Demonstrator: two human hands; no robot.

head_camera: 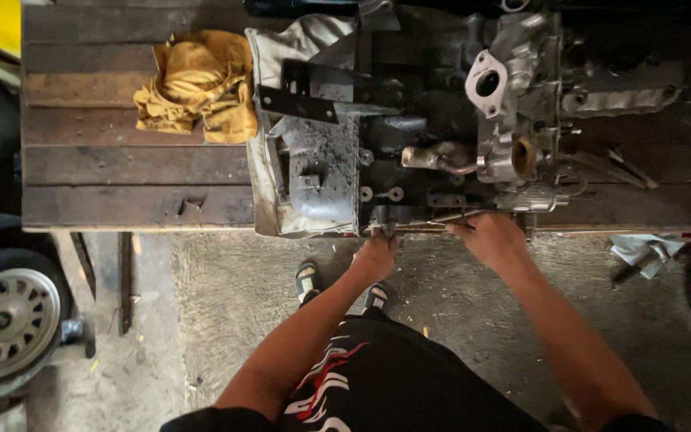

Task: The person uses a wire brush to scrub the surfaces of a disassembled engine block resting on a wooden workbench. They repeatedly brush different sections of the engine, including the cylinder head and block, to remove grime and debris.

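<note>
Greasy engine block (441,128) lies just beyond both hands (376,254) (491,237), each grip's state hidden at its near edge.

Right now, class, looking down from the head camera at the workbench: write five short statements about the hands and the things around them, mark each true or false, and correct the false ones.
1. Both hands are at the near edge of the engine block. True.
2. The left hand holds the yellow cloth. False: the cloth lies apart on the wooden bench, left of the engine.
3. A car wheel stands on the floor at the left. True.
4. The right hand rests on the floor. False: it is up at the engine's lower edge.
5. The engine sits directly on bare concrete. False: it rests on the bench.
</note>
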